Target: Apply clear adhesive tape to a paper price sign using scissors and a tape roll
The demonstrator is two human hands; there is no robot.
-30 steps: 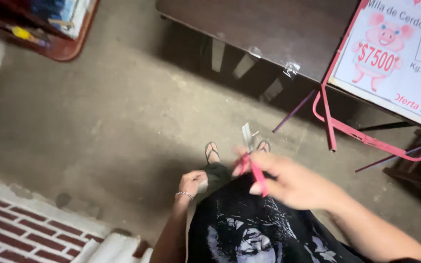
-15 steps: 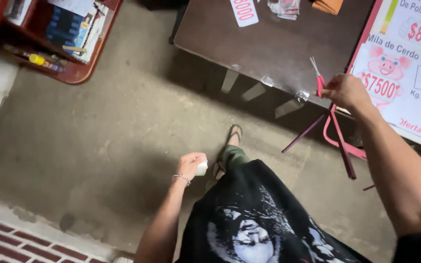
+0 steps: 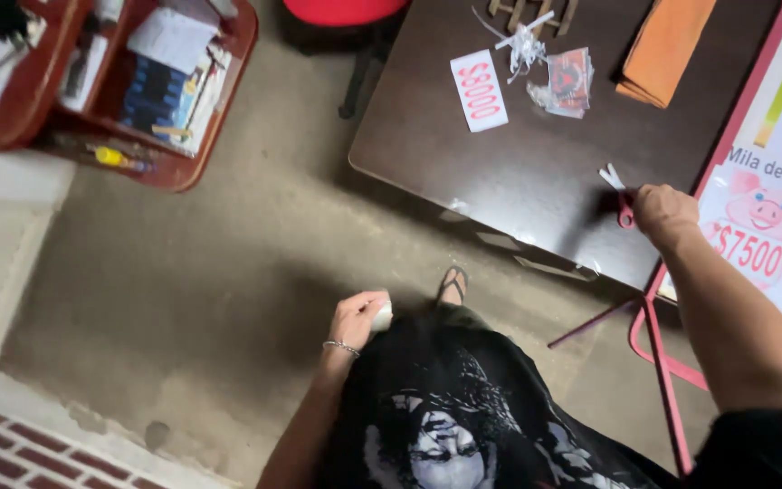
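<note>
My right hand (image 3: 664, 214) reaches out over the near edge of a dark brown table (image 3: 536, 172) and grips red-handled scissors (image 3: 620, 192), whose blades lie against the tabletop. My left hand (image 3: 357, 319) hangs by my hip, closed around a small white roll (image 3: 381, 316) that is partly hidden by the fingers. A thin bracelet sits on that wrist. My sandalled foot (image 3: 452, 283) shows on the concrete floor below the table edge.
On the table lie a white price tag (image 3: 480, 90), shredded white strips (image 3: 523, 42), a small plastic packet (image 3: 567, 81) and folded orange cloth (image 3: 664, 50). A pink-framed poster with a pig drawing (image 3: 767, 222) leans at right. A reddish shelf (image 3: 128, 91) stands far left, a red stool (image 3: 344, 11) behind.
My right hand has carried the scissors from in front of my body up and right onto the table. The left hand has stayed at my hip with the white roll. The view has tilted toward the table.
</note>
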